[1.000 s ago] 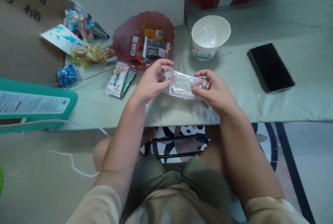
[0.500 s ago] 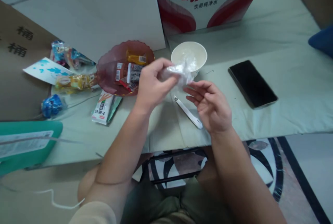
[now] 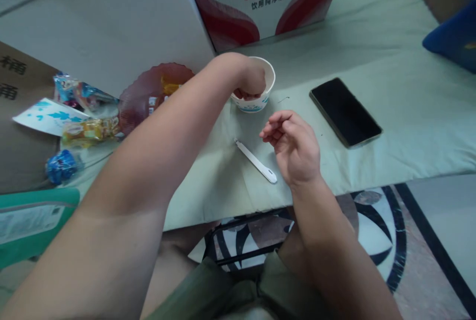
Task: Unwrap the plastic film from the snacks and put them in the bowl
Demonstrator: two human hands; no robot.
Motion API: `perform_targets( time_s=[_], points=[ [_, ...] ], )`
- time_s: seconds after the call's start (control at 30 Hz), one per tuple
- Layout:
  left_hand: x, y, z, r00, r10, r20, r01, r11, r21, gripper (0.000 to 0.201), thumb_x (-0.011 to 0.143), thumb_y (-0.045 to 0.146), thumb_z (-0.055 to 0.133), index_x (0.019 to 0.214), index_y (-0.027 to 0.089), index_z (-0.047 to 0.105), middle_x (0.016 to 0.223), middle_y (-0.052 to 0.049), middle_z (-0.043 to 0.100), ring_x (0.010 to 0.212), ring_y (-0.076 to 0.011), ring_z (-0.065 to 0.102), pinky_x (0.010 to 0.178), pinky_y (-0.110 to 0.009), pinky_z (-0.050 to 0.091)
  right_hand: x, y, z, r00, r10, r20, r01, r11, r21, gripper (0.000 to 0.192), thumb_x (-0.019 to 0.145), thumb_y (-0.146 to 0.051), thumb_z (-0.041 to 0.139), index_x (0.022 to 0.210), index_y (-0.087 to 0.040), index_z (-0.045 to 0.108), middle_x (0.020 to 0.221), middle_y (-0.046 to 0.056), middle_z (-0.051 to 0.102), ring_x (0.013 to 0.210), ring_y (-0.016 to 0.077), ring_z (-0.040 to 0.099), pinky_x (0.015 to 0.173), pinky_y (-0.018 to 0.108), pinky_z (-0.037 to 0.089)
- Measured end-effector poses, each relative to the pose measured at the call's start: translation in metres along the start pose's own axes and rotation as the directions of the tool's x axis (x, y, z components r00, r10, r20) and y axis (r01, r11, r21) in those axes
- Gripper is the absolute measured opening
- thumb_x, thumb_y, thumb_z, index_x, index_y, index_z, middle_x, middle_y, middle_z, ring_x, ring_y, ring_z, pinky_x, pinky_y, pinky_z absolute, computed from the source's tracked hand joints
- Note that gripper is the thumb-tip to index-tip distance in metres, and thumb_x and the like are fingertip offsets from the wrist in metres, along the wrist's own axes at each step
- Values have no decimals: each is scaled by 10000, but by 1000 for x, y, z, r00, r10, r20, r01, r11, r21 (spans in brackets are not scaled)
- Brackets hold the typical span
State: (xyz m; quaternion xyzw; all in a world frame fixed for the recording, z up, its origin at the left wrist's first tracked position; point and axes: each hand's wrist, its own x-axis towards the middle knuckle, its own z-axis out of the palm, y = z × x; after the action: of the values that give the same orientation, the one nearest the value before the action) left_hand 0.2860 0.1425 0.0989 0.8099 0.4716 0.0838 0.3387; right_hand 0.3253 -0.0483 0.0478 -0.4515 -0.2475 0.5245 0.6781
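My left hand (image 3: 253,76) reaches down into a white paper bowl (image 3: 270,80) with a blue-green pattern on its side. Its fingers are curled inside the rim, and whatever they hold is hidden. Closer to me, my right hand (image 3: 295,149) hovers palm inward with loosely bent fingers and holds nothing. To the left of it lies a slim white utility knife (image 3: 256,160) on the pale green cloth (image 3: 208,186). The clear plastic wrap is out of sight now.
A black phone (image 3: 345,112) lies at the right. Behind the bowl stands a red and white carton (image 3: 260,18). At left are a pink scalloped dish (image 3: 136,94) with wrapped snacks, a blue wrapped candy (image 3: 62,166), a yellow snack packet (image 3: 89,131) and a green container (image 3: 37,221).
My left hand has moved away from my right hand and into the bowl, and the plastic wrap no longer shows. My right hand stays near the knife, apart from the wrap. The view has shifted.
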Motion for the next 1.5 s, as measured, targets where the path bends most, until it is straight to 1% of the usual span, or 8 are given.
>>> perform_targets(
  time_s=[0.2, 0.3, 0.43, 0.63, 0.8, 1.13, 1.3, 1.5],
  points=[
    [-113, 2, -19, 897, 196, -395, -164, 980, 114, 111, 911, 147, 573, 813, 189, 603, 683, 22, 576, 745, -136, 629, 784, -313, 473, -1, 4, 4, 1000, -20, 1, 20, 1000, -8, 195, 744, -412, 603, 828, -237, 590, 679, -18, 591, 620, 129, 567, 625, 287, 455],
    [-187, -54, -10, 760, 58, -647, -233, 954, -189, 175, 977, 267, 571, 809, 224, 600, 691, 46, 592, 609, -98, 550, 638, -296, 439, -3, 12, 6, 997, -62, -38, 52, 977, -209, 149, 758, -373, 597, 825, -241, 581, 673, -26, 569, 613, 131, 547, 621, 292, 451],
    [-251, -156, -3, 541, -205, -816, 167, 977, -135, 96, 859, 312, 700, 911, 233, 679, 943, -1, 673, 985, -224, 639, 947, -428, 463, -9, 31, 12, 972, -233, -15, 155, 691, -706, 135, 751, -297, 623, 873, -239, 613, 782, 7, 631, 740, 181, 583, 744, 361, 483],
    [-286, -255, -16, 660, -383, -646, 259, 924, -282, 575, 607, 207, 867, 1139, 267, 657, 1207, -80, 678, 1366, -358, 511, 1079, -462, 422, -12, 66, 20, 950, -259, 173, 214, 141, -967, 346, 736, -319, 654, 1063, -208, 651, 1035, 123, 677, 964, 292, 590, 959, 522, 471],
    [-322, -248, -36, 743, -399, -537, 68, 844, -532, 316, 763, 166, 710, 1054, 272, 648, 1053, -10, 739, 1156, -243, 658, 862, -313, 533, -13, 67, 22, 969, -149, 196, 196, -15, -981, 251, 773, -337, 608, 938, -194, 730, 991, 167, 660, 1040, 365, 601, 1013, 589, 450],
    [-318, -171, 6, 967, -128, 222, 232, 64, -971, 305, 703, 270, 796, 978, 180, 701, 910, -64, 783, 771, -214, 744, 686, -321, 589, -36, 41, 19, 968, -246, 42, 98, 218, -971, 233, 902, -320, 533, 1031, -229, 703, 897, 102, 761, 762, 249, 673, 779, 424, 493],
    [-279, -151, 54, 924, 4, 383, 383, -2, -924, 340, 694, 227, 847, 1002, 194, 707, 959, -64, 792, 807, -204, 747, 733, -319, 595, -38, 33, 14, 992, -109, -61, 42, 754, -655, 287, 897, -516, 583, 959, -241, 635, 818, 46, 705, 490, 121, 463, 456, 288, 303],
    [-276, -146, 63, 943, 26, 333, 325, 152, -933, 655, 704, 457, 894, 1257, 222, 632, 1249, -136, 734, 1032, -272, 747, 840, -355, 610, -35, 38, 19, 968, 176, 180, -40, 814, -580, 322, 651, -357, 841, 896, -203, 701, 681, -28, 576, 579, 109, 479, 518, 269, 383]
  ],
)
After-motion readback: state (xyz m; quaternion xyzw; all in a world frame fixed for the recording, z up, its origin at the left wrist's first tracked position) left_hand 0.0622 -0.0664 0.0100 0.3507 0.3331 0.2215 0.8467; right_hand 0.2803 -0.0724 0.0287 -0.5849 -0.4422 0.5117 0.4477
